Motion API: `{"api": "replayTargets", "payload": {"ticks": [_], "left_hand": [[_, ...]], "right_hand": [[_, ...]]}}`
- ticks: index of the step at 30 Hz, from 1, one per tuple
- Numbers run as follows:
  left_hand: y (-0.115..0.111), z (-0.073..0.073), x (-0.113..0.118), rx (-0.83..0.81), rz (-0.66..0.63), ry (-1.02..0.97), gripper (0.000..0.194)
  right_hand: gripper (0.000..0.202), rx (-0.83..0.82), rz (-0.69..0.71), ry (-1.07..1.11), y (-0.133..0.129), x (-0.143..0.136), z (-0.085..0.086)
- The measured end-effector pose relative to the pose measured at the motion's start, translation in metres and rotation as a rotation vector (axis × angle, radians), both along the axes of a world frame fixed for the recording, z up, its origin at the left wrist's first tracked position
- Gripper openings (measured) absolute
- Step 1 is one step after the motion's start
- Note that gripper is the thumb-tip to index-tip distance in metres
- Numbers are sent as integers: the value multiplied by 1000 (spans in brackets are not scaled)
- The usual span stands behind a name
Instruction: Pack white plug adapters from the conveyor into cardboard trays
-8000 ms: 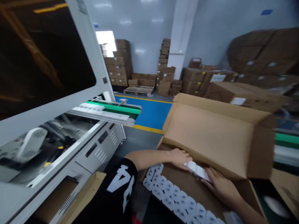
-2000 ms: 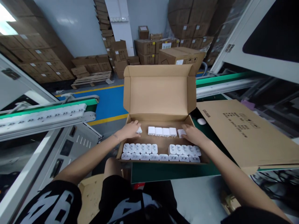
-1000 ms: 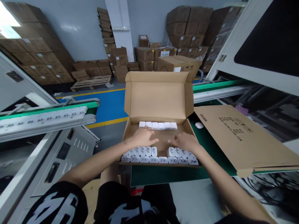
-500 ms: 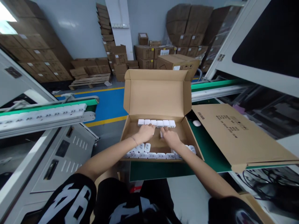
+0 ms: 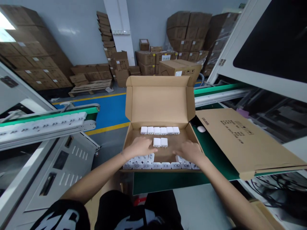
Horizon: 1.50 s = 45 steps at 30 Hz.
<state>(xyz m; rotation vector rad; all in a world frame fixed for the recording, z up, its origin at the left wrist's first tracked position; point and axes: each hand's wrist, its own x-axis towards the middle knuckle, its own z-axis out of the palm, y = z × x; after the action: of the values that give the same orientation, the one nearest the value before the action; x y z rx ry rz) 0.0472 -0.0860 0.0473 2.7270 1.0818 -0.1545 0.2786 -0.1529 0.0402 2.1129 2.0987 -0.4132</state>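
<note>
An open cardboard box holds white plug adapters. A row of several adapters lies along its back part, and two adapters sit side by side in the middle. At the front, more adapters are lined up with their pin faces up. My left hand is just left of the middle pair, thumb and fingers apart, with nothing visible in it. Over the right side of the box is my right hand, fingers loosely spread and apart from the pair. It partly hides the front right adapters.
A flat printed carton lies on the green tabletop at right, beside a small white object. At left, a conveyor carries a line of adapters. Another conveyor is at right. Stacked cartons stand behind.
My hands have moved apart, left and right, from close together near the back row. The middle pair of adapters now shows uncovered between them. The view has shifted slightly.
</note>
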Motion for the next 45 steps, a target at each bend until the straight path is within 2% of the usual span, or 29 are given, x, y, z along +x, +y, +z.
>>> {"api": "replayTargets", "payload": {"ticks": [3,6,9,11,13,15,18,20,22,24,27,29,31,33,36,39,42,45], "left_hand": [[-18,3,3,-14,-40,114,49],[-24,7,6,-30,-55,121,34],[-16,14,-2,-13,42,-7,21],[-6,15,-10,95,145,-76,19],[5,10,-17,230,209,-58,19],[13,-1,-20,284,204,16,21],[19,-19,-21,159,129,51,25],[21,-27,-21,14,79,-15,29],[24,-30,-17,-74,46,-77,28],[29,-31,-12,-41,26,-85,22],[31,-27,-6,72,-7,-37,20],[28,-21,-9,107,-34,-42,19],[19,-14,-16,137,-24,-52,27],[7,-7,-23,139,7,1,45],[-8,-2,-23,64,9,154,55],[-15,-1,-15,18,-19,196,47],[-12,4,-14,-3,-22,152,34],[3,15,-19,14,90,70,28]], "right_hand": [[37,-111,17,-116,-18,-8,8],[26,-68,87,-117,-21,-21,15],[28,13,53,-101,-15,-19,20],[29,155,-32,-149,-7,-10,17],[25,274,-54,-220,1,0,7],[23,279,27,-205,8,8,-7],[26,196,164,-17,13,16,-27],[27,184,181,77,16,18,-35],[26,193,175,110,20,17,-36],[26,200,203,141,26,15,-32],[20,194,270,235,28,16,-18],[18,178,237,300,21,20,-6],[31,107,169,302,7,24,2],[44,37,142,186,-10,22,4],[38,53,183,-48,-28,7,1],[29,86,156,-114,-31,-3,1],[25,127,65,-124,-21,2,5],[29,270,8,-255,-5,13,1]]}}
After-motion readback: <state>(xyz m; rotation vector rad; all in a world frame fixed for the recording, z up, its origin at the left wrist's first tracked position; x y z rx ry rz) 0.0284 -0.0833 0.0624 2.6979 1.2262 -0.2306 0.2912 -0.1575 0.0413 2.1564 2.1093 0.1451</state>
